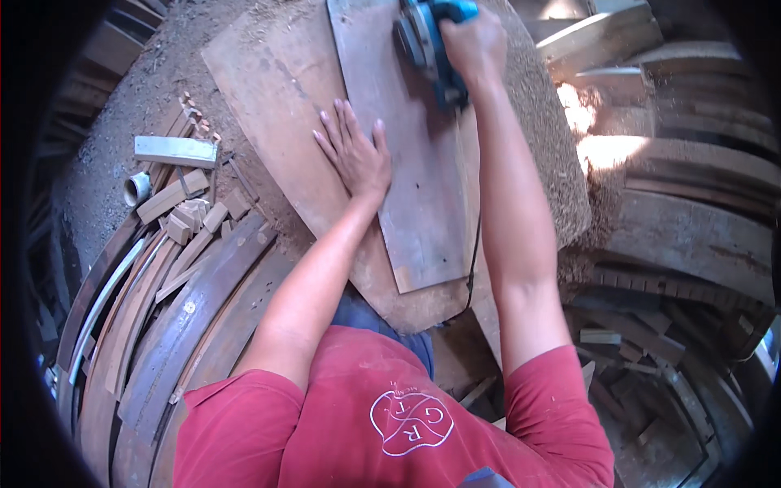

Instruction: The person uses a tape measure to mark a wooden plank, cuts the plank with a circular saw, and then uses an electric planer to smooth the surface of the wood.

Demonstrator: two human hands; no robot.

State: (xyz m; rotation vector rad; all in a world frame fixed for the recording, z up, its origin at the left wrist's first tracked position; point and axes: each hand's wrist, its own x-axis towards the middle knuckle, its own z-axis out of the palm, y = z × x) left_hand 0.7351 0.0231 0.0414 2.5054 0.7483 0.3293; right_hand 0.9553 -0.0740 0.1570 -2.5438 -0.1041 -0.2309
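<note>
My right hand is wrapped round the handle of a teal power planer, which rests on a grey-brown wooden plank near its far end. My left hand lies flat with its fingers spread, across the plank's left edge and the lighter board under it. A dark power cord runs from the tool's side down past the plank's near right corner. The planer's underside is hidden against the wood.
Stacked planks and offcuts lie at the left, with a pale block and a short white pipe beyond them. More stacked timber stands at the right. Wood shavings cover the surface right of the planer.
</note>
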